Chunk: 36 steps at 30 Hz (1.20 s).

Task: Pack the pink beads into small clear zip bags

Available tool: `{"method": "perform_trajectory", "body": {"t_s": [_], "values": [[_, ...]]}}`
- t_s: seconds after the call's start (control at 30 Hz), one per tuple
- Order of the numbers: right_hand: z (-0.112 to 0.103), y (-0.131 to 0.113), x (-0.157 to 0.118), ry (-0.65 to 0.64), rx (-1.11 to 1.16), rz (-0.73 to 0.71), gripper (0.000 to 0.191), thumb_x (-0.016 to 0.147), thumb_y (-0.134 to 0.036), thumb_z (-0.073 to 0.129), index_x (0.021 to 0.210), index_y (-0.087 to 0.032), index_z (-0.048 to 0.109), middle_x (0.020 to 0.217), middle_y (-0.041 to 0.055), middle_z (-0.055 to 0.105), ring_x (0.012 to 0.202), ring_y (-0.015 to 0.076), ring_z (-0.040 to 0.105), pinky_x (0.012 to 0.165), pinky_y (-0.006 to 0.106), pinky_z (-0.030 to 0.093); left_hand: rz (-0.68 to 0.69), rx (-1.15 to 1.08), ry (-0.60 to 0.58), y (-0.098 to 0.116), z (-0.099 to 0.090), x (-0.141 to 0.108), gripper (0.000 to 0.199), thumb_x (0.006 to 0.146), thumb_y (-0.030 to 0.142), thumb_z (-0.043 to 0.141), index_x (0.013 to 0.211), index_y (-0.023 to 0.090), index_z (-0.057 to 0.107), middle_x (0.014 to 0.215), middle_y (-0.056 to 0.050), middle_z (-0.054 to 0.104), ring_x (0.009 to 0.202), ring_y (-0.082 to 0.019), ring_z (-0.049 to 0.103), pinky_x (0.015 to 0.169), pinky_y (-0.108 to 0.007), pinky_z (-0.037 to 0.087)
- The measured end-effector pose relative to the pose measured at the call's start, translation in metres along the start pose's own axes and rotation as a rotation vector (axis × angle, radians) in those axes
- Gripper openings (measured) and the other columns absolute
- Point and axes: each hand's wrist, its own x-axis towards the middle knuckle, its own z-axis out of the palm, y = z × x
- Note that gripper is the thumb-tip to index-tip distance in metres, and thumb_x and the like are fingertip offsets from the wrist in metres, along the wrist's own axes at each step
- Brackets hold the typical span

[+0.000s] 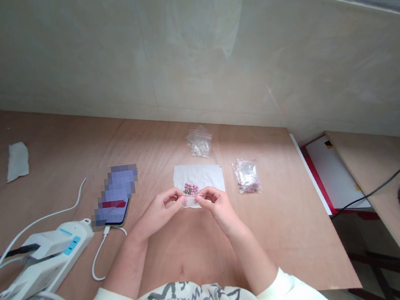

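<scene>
My left hand (166,204) and my right hand (214,202) meet at the middle of the desk, each with thumb and finger pinched. Between them they hold a small clear zip bag (191,200) by its reddish top edge. Just beyond the fingertips, a cluster of small pink bead-like pieces (191,188), some with dark stems, lies on a white paper sheet (210,172). Farther back rests a pile of clear zip bags (200,142) that look unfilled. To the right sits a stack of clear bags with pink pieces inside (247,177).
On the left are a phone (116,197) with a white charging cable (97,269) and a white power strip (63,264) with plugs. A scrap of white paper (17,160) lies at the far left. Past the wooden desk's (287,236) right edge stands another table (387,166) with a black cable.
</scene>
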Motion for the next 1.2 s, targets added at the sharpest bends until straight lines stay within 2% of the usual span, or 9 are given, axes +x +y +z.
{"method": "perform_trajectory", "body": {"t_s": [0.07,0.4,0.6,0.7,0.77,0.83,0.97,1.1,1.2], "values": [[0.000,-0.001,0.001,0.031,-0.033,-0.021,0.011,0.062,-0.026,0.061,0.058,-0.016,0.055,0.061,-0.0006,0.055,0.063,0.0121,0.049,0.065,0.025,0.037,0.006,0.012,-0.060,0.000,0.002,0.001,0.021,0.077,0.032,0.043,0.072,0.015,0.056,0.070,0.001,0.055,0.071,-0.014,0.052,0.065,-0.022,0.040],[-0.003,-0.001,0.001,-0.036,0.133,0.007,0.018,0.061,-0.032,0.062,0.056,-0.017,0.053,0.060,-0.0013,0.055,0.062,0.0119,0.050,0.065,0.025,0.037,0.045,0.127,-0.062,0.003,0.008,0.003,0.023,0.077,0.034,0.043,0.071,0.017,0.058,0.074,0.000,0.056,0.075,-0.015,0.052,0.071,-0.025,0.039],[-0.002,-0.006,-0.013,-0.059,0.177,0.032,0.022,0.064,-0.039,0.060,0.064,-0.017,0.055,0.066,0.0004,0.058,0.067,0.0130,0.053,0.067,0.026,0.040,0.001,0.071,0.023,0.006,0.007,-0.004,0.023,0.075,0.037,0.046,0.071,0.017,0.057,0.074,-0.001,0.057,0.075,-0.016,0.053,0.071,-0.026,0.041],[0.003,0.004,-0.024,-0.125,0.202,0.046,0.025,0.063,-0.040,0.061,0.071,-0.018,0.056,0.075,0.0016,0.060,0.073,0.0143,0.055,0.071,0.028,0.041,0.007,0.011,0.026,0.007,0.012,-0.005,0.024,0.075,0.038,0.046,0.071,0.016,0.057,0.073,-0.002,0.059,0.076,-0.017,0.054,0.072,-0.026,0.042],[0.002,0.015,-0.028,-0.138,0.214,0.088,0.026,0.060,-0.041,0.062,0.067,-0.017,0.054,0.065,0.0006,0.058,0.062,0.0137,0.055,0.065,0.029,0.043,0.022,-0.026,0.035,0.006,0.016,-0.005,0.024,0.076,0.038,0.045,0.077,0.017,0.057,0.080,-0.003,0.061,0.082,-0.017,0.054,0.076,-0.026,0.041],[-0.009,0.024,-0.026,-0.035,0.196,0.090,0.028,0.059,-0.042,0.062,0.062,-0.017,0.051,0.055,-0.0010,0.054,0.052,0.0124,0.052,0.057,0.028,0.042,0.020,-0.032,0.075,0.001,0.018,-0.005,0.026,0.077,0.038,0.043,0.087,0.017,0.056,0.092,-0.004,0.061,0.090,-0.017,0.053,0.079,-0.026,0.040],[-0.063,0.021,-0.007,0.396,0.022,-0.078,0.027,0.061,-0.043,0.057,0.065,-0.018,0.049,0.058,0.0003,0.053,0.056,0.0149,0.052,0.057,0.029,0.041,-0.035,0.091,0.190,-0.022,0.012,-0.006,0.031,0.076,0.042,0.041,0.089,0.018,0.055,0.091,-0.004,0.061,0.085,-0.018,0.054,0.074,-0.026,0.041],[-0.119,0.008,0.017,0.830,-0.490,-0.166,0.022,0.063,-0.036,0.056,0.074,-0.018,0.051,0.068,0.0085,0.056,0.071,0.0245,0.051,0.063,0.038,0.038,-0.067,0.173,0.256,-0.048,0.002,-0.010,0.031,0.074,0.045,0.042,0.072,0.018,0.056,0.072,-0.001,0.061,0.072,-0.018,0.055,0.067,-0.025,0.042],[-0.128,0.007,0.031,1.086,-0.828,-0.233,0.025,0.060,-0.027,0.059,0.081,-0.015,0.054,0.086,0.0194,0.054,0.087,0.0336,0.044,0.070,0.045,0.032,-0.040,0.202,0.282,-0.059,0.001,-0.013,0.031,0.074,0.045,0.042,0.068,0.018,0.055,0.065,0.000,0.058,0.066,-0.017,0.054,0.062,-0.025,0.042]]}}
